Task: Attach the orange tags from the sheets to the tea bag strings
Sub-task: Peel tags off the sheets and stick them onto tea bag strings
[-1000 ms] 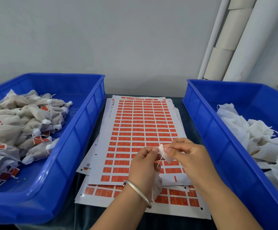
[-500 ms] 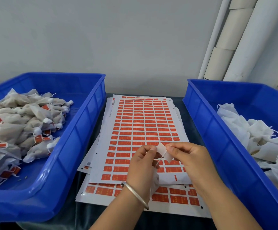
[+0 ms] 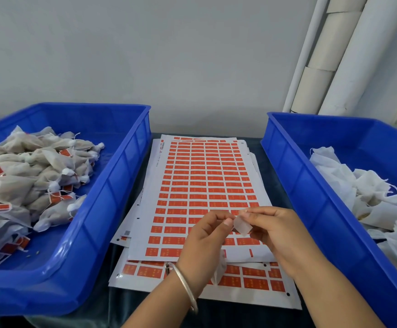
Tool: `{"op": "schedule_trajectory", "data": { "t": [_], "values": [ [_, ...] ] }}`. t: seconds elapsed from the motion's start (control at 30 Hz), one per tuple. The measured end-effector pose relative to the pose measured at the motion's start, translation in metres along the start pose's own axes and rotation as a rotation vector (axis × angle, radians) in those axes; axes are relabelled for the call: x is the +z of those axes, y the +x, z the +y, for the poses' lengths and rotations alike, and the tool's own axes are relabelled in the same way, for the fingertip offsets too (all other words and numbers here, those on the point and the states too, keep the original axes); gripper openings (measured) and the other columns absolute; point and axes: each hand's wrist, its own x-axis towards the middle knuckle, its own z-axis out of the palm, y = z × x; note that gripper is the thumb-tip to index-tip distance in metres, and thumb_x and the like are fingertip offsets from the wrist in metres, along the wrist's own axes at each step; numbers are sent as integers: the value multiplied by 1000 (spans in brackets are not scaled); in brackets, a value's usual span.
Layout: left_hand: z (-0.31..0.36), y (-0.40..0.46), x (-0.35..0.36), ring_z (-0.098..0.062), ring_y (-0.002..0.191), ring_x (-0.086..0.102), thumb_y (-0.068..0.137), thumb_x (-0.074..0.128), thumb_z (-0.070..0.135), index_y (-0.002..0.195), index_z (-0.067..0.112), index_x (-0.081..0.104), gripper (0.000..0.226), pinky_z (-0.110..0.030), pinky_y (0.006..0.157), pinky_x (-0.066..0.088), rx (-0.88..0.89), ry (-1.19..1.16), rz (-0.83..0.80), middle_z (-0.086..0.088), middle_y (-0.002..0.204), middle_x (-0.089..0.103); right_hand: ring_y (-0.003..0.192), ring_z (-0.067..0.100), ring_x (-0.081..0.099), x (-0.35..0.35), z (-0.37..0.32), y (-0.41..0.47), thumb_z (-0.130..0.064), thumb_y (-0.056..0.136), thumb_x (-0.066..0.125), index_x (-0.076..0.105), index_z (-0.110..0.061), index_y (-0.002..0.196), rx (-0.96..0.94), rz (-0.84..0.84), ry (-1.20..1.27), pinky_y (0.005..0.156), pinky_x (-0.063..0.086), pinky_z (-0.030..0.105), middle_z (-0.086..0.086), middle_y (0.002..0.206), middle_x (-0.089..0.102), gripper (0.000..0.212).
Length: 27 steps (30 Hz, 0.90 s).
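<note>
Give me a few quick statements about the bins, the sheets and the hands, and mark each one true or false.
1. The left bin holds tea bags with orange tags. True.
2. The tag sheets lie inside the right bin. False: they lie between the bins.
3. Both hands pinch a small white tag. True: left hand, right hand.
4. The bracelet is on the right wrist. False: the left wrist.

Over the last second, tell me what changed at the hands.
Little: both hands keep pinching the small white tag over the sheets, the left fingers shifting slightly along it. Nothing was released. Both blue bins and their bags stayed put.
</note>
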Motion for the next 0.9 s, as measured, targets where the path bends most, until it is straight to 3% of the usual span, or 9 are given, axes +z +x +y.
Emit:
{"op": "schedule_trajectory", "data": {
  "t": [0.23,0.47,0.57,0.73,0.83,0.9],
  "values": [
    [-7,2,-1,7,81,59,90,58,19,79,35,69,23,1,53,41,53,82,13,20,79,69,91,21,70,0,-4,-1,-18,84,68,71,-15,99,57,-75,105,83,56,35,0,98,73,16],
    [-10,3,-3,15,86,55,86,63,12,79,47,64,36,2,63,40,175,281,-7,38,79,62,90,20,71,-1,-2,-1,-15,83,69,73,-15,95,54,-97,130,84,57,36,0,97,74,14],
    [-9,5,-6,14,86,55,89,60,18,82,48,63,32,2,62,41,180,293,2,37,77,63,90,16,71,-1,-3,-2,-12,81,71,71,-26,95,-12,-102,47,84,57,34,-6,93,74,19],
    [-6,9,-7,9,80,61,86,64,23,85,47,61,24,-2,60,46,171,248,51,25,75,67,80,3,70,0,-6,-4,-16,79,74,60,-38,96,-158,-67,-119,74,55,19,-14,80,73,30],
    [1,14,-10,1,75,64,83,67,27,75,45,61,20,-8,63,50,199,336,38,21,70,67,78,1,69,4,-8,-7,-17,78,75,57,-38,99,-265,-83,-176,66,52,12,-14,78,71,35],
    [8,16,-14,5,73,61,83,67,28,68,43,61,22,-4,59,45,211,416,1,24,65,64,77,2,69,6,-11,-9,-16,77,75,56,-37,101,-321,-70,-194,67,54,13,-14,76,70,37]
  ]
}}
